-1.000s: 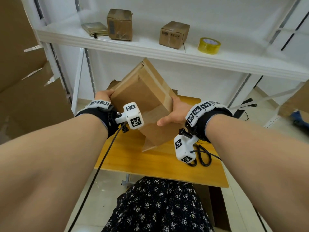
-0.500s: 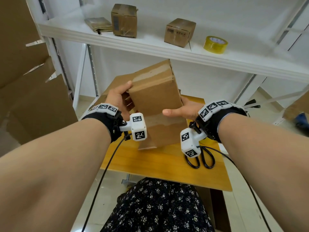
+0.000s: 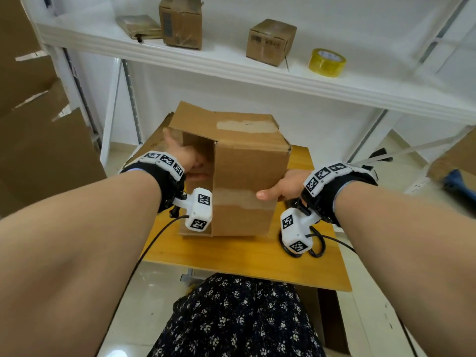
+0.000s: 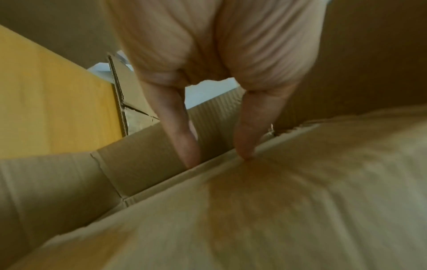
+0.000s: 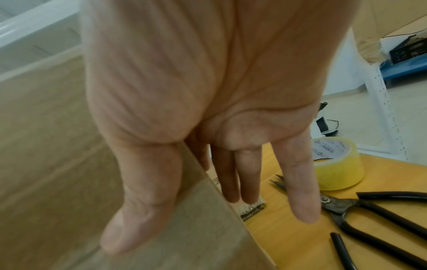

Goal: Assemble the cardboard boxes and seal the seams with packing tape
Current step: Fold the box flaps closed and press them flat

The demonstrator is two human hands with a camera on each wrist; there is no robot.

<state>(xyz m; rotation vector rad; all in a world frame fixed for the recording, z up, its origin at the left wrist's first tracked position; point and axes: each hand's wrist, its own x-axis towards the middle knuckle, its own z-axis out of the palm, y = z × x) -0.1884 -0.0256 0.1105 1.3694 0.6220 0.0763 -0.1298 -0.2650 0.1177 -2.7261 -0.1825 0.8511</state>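
Note:
A brown cardboard box stands on the wooden table with its open end turned to the left. My left hand reaches into that opening. In the left wrist view its straight fingers press on a flap fold inside the box. My right hand grips the box's right front corner, thumb on the near face and fingers round the side face. A yellow tape roll sits on the table just right of the box.
Black scissors lie on the table beside the tape roll. The white shelf above holds two small boxes, a flat packet and another tape roll. Flattened cardboard leans at the left.
The box was tilted in the air between both hands; now it is turned and set down on the table. My left hand went from its outer side into the open end.

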